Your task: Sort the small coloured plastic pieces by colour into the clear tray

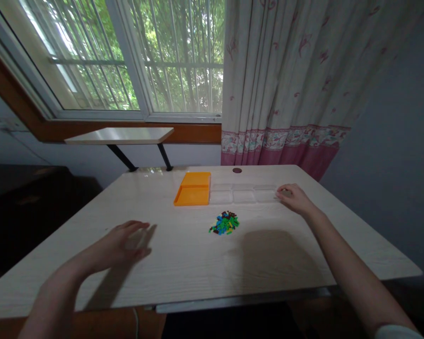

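My left hand (122, 245) hovers over the left part of the table, its thumb and fingers apart, holding nothing. With fingers curled together, my right hand (294, 197) pinches the right end of a clear plastic tray (244, 196) with several shallow compartments. Against the tray's left end lies an orange tray (192, 196) in two sections. A loose heap of small bricks (226, 223) in green, blue, yellow and dark brown lies in front of the clear tray, between my hands.
All this rests on a pale wooden table (194, 263). A raised shelf (122, 135) on black supports stands at its back left. A round dark cable-hole cover (237, 170) sits near the back edge. Behind are a barred window and a curtain (268, 84).
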A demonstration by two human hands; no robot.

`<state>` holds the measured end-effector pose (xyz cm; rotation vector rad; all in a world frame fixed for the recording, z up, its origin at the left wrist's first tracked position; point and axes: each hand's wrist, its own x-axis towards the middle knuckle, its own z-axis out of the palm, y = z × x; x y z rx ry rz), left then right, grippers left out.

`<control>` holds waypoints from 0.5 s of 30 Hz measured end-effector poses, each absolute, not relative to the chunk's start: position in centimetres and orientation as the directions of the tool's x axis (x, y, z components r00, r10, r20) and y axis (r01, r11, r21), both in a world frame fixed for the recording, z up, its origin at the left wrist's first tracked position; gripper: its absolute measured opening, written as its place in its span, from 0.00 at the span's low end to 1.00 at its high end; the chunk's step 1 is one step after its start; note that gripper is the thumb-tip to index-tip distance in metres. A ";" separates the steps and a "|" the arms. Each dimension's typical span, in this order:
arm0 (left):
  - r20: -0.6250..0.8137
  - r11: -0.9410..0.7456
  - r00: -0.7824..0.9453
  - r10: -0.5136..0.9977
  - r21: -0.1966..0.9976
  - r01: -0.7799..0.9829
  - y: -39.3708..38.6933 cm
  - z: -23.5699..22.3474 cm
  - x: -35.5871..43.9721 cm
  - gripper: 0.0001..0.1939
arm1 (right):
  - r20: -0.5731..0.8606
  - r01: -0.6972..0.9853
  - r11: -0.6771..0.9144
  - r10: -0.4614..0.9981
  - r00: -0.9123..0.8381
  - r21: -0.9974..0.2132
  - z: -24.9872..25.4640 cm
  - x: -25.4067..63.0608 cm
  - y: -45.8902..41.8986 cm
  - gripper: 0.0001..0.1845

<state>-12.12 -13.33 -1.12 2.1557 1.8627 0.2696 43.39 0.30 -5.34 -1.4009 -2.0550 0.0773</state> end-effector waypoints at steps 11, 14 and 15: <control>-0.003 -0.148 0.166 0.986 0.439 0.886 -12.6 -0.4 -10.9 0.30 | 0.576 0.706 0.640 0.713 -0.400 -0.302 -4.0 37.6 -2.0 0.08; 0.036 -0.348 0.393 0.919 0.540 0.766 -11.3 0.5 -5.4 0.29 | 0.565 0.609 0.736 0.648 -0.510 -0.295 -3.7 34.5 -3.5 0.08; 0.052 -0.417 0.474 0.879 0.567 0.710 -10.8 0.5 -3.3 0.30 | 0.553 0.571 0.762 0.629 -0.546 -0.305 -3.7 33.5 -4.1 0.11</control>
